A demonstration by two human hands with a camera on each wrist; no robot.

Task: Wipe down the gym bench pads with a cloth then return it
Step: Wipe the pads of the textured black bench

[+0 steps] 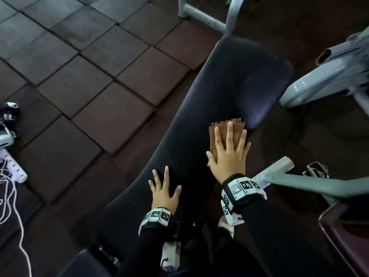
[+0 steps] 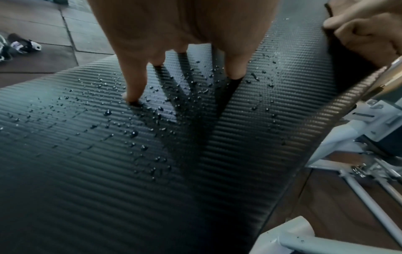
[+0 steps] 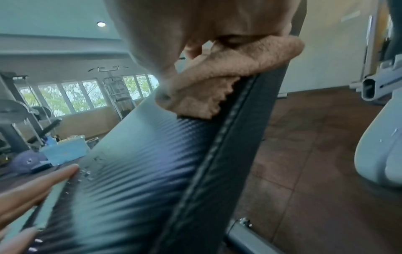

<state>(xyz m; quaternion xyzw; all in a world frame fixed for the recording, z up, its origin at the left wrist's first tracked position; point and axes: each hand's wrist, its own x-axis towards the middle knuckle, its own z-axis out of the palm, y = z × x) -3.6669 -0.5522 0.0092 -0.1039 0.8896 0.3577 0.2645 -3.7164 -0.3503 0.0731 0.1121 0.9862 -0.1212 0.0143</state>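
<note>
A long black ribbed bench pad [image 1: 219,92] runs from the bottom centre up to the right. My right hand [image 1: 229,148] lies flat with spread fingers on a brown cloth [image 1: 227,124], pressing it against the pad's right edge. In the right wrist view the cloth [image 3: 228,73] folds over the pad's stitched edge [image 3: 217,154]. My left hand [image 1: 164,188] rests flat with straight fingers on the pad, lower down. Beneath the left hand [image 2: 185,34], the pad [image 2: 108,171] is dotted with water droplets [image 2: 152,120].
Grey metal frame tubes [image 1: 299,178] and a machine arm [image 1: 327,76] stand right of the bench. More grey tubing [image 1: 203,17] is at the top. A white power strip with cables [image 1: 14,166] lies on the tiled rubber floor [image 1: 89,76] at left.
</note>
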